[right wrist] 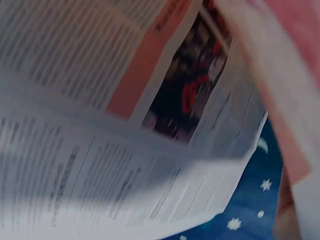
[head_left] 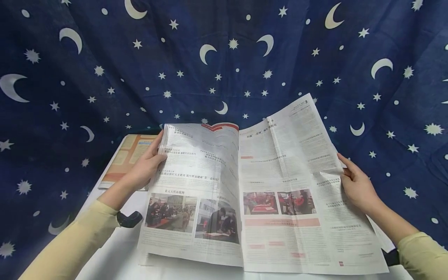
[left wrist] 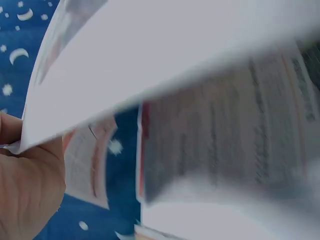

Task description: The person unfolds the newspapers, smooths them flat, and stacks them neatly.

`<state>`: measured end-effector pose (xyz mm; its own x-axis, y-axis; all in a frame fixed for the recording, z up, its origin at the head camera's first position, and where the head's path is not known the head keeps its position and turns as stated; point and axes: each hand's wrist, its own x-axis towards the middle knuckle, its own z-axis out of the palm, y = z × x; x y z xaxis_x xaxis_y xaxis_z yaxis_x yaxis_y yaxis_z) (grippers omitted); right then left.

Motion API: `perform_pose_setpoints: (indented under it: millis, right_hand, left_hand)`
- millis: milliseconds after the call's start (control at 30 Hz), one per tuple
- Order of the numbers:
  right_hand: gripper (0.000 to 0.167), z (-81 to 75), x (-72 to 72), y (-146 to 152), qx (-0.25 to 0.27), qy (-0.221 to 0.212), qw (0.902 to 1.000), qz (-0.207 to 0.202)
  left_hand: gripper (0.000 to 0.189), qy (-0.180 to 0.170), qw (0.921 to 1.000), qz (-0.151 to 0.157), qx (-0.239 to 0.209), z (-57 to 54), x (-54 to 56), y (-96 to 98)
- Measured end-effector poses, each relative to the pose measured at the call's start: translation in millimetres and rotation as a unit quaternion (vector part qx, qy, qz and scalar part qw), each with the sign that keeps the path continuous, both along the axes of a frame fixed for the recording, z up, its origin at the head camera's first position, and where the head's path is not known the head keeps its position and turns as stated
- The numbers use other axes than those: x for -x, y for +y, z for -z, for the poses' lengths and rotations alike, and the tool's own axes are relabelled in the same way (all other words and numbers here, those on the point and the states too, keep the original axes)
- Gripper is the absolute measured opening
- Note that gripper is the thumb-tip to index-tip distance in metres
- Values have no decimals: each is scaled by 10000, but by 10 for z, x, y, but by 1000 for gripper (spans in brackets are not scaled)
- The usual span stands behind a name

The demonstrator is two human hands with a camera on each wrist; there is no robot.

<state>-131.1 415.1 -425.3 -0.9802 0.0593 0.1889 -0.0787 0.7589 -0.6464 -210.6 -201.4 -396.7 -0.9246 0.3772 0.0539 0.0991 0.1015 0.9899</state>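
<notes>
An open newspaper (head_left: 196, 182) is held up in both hands, its two pages spread and its fold running down the middle. My left hand (head_left: 145, 167) pinches the left page's outer edge; in the left wrist view, the thumb side of that hand (left wrist: 35, 185) has the sheet's edge between thumb and fingers. On the far side, my right hand (head_left: 358, 184) grips the right page's edge, which leans higher at its top corner. Only a sliver of that hand (right wrist: 287, 215) appears in the right wrist view; paper hides the rest.
Behind my left forearm, a brown and orange printed item (head_left: 120, 165) lies on the white table (head_left: 112, 249). A dark blue cloth (head_left: 224, 58) with moons and stars hangs behind and around the table.
</notes>
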Motion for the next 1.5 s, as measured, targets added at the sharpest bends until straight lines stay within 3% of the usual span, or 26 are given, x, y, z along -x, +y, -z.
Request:
perform_pose_setpoints:
  millis: [233,633,1033,1300,1500]
  right_hand:
    - [63,105,27,226,-542,-172,9980,288]
    - [66,264,136,473,-481,-660,9961,345]
    - [65,515,160,684,-711,-990,9918,383]
    - [61,609,172,721,-851,-1227,9873,537]
    - [65,615,156,846,-886,-1558,9834,291]
  left_hand:
    - [72,-304,9974,-174,625,280,50,-236]
    - [78,-970,9832,-312,1511,748,69,-360]
    - [79,-1500,9619,-455,2241,917,120,-378]
    - [79,-1455,9582,-499,2413,983,122,-385]
    - [79,-1280,9573,-514,2540,1025,115,-380]
